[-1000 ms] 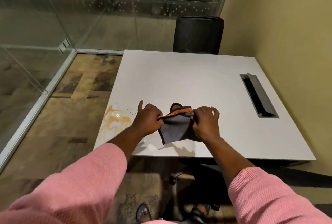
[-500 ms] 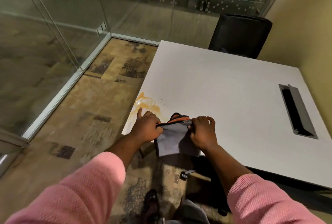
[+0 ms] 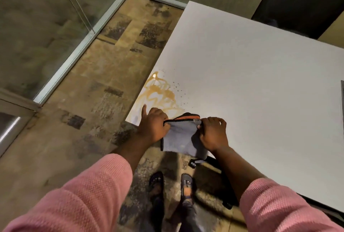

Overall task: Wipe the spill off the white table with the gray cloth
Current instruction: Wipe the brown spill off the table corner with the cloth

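A gray cloth [image 3: 181, 137] with an orange and black hem hangs between both hands at the near left corner of the white table [image 3: 251, 83]. My left hand [image 3: 153, 126] grips the cloth's left top edge, index finger stretched out. My right hand [image 3: 213, 133] grips its right top edge. An orange-brown spill [image 3: 160, 93] with small dark splatter dots lies on the table just beyond my left hand, close to the left edge. The cloth's lower part hangs past the table's front edge.
A black chair [image 3: 301, 3] stands at the table's far side. A cable slot [image 3: 342, 101] shows at the right edge. Glass walls with metal frames [image 3: 78, 45] run along the left. My feet [image 3: 171, 183] and a chair base caster [image 3: 192, 164] are below the table's front.
The view has swung left and down, bringing the spill close in front of my hands. Both hands keep hold of the cloth's top edge and have moved toward the table's left corner.
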Demonstrator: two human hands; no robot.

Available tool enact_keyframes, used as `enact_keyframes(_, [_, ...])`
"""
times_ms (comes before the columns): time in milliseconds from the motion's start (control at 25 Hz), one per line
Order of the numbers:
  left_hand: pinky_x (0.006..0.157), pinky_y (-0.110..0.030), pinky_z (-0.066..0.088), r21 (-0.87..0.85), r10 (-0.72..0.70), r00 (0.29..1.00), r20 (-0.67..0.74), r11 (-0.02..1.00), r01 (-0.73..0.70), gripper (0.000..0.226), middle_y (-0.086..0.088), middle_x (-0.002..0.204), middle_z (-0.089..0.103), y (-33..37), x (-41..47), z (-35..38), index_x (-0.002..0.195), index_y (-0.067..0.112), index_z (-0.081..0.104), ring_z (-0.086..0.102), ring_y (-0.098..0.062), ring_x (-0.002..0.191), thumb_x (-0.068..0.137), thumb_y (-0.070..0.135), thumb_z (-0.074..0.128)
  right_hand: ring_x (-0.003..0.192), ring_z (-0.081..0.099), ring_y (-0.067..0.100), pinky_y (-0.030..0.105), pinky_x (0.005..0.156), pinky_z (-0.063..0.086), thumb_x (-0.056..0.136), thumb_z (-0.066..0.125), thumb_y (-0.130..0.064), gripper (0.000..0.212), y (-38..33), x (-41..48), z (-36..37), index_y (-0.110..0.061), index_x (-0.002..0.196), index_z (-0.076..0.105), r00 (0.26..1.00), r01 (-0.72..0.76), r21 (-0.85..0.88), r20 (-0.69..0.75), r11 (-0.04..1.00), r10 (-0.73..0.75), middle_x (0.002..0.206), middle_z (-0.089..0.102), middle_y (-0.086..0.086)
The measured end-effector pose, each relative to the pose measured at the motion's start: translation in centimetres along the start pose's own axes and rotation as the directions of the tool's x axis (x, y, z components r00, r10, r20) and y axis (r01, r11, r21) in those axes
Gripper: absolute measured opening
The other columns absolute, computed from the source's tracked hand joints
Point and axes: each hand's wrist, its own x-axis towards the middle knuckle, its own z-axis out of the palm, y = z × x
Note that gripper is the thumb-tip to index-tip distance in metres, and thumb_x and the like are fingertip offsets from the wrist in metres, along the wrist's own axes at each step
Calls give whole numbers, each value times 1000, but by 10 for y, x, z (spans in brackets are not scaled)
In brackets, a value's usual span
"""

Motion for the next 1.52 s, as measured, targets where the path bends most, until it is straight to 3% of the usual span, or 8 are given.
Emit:
enact_keyframes(160, [124, -63, 13, 2, -163, 964, -210, 986, 167, 34, -9, 145, 57, 22, 15, 37, 120, 15, 65, 43, -31, 144, 88, 24, 68, 118, 57, 34, 44, 106, 27, 98, 56, -32, 23, 20, 30, 24, -18, 111, 68, 999, -13, 16, 40, 1000, 13, 113, 69, 7])
enact_keyframes(280, [123, -63, 21, -4, -101, 967, -236, 995, 104, 52, -13, 162, 40, 46, 2, 72, 137, 16, 58, 34, -33, 152, 89, 34, 68, 117, 59, 34, 45, 103, 32, 101, 49, -35, 29, 33, 34, 39, -18, 115, 68, 998, 64, 84, -4, 994, -64, 115, 70, 8])
enact_keyframes(440, [121, -65, 22, 71, 2, 996, -95, 997, 5, 68, -14, 167, 28, 79, -13, 124, 153, 27, 45, 25, -35, 155, 93, 60, 52, 138, 49, 33, 49, 111, 35, 98, 38, -31, 51, 66, 34, 53, -12, 141, 58, 985, 128, 254, -146, 959, -93, 146, 58, 14])
enact_keyframes(560, [122, -70, 10, 93, -82, 997, -11, 992, 82, 82, -12, 172, 15, 93, -5, 149, 160, 34, 25, 10, -33, 159, 90, 75, 38, 151, 35, 35, 57, 121, 25, 92, 36, -28, 64, 89, 41, 65, -12, 153, 46, 990, 137, 206, -45, 969, -130, 162, 40, 15])
enact_keyframes(640, [122, -70, 7, 95, -115, 993, -34, 989, 118, 84, -9, 172, 15, 93, 1, 160, 161, 35, 25, 9, -31, 160, 89, 76, 38, 155, 28, 34, 59, 124, 17, 94, 38, -26, 65, 95, 46, 76, -13, 158, 39, 988, 150, 138, 7, 979, -152, 168, 31, 13])
enact_keyframes(960, [123, -66, 12, 96, -120, 979, -167, 986, 137, 72, -6, 171, 21, 71, 18, 168, 152, 32, 41, 15, -29, 159, 90, 68, 47, 158, 21, 32, 60, 126, 12, 103, 33, -34, 61, 94, 62, 86, -14, 161, 32, 980, 198, 29, 22, 980, -199, 171, 25, 11])
enact_keyframes(1240, [123, -66, 13, 125, -188, 959, -212, 968, 217, 72, -7, 170, 23, 49, 28, 159, 155, 28, 35, 14, -29, 159, 94, 65, 42, 161, 5, 28, 59, 128, 3, 109, 27, -41, 63, 80, 74, 92, -15, 165, 16, 982, 186, -6, 27, 983, -185, 174, 8, 9])
enact_keyframes(1520, [125, -63, 11, 38, -227, 953, -200, 970, 239, 74, -2, 169, 26, 63, -12, 176, 155, 31, 33, 14, -25, 159, 93, 69, 44, 161, 2, 28, 61, 128, 5, 109, 18, -44, 65, 75, 69, 98, -12, 165, 13, 985, 175, -60, 7, 983, -175, 174, 7, 11])
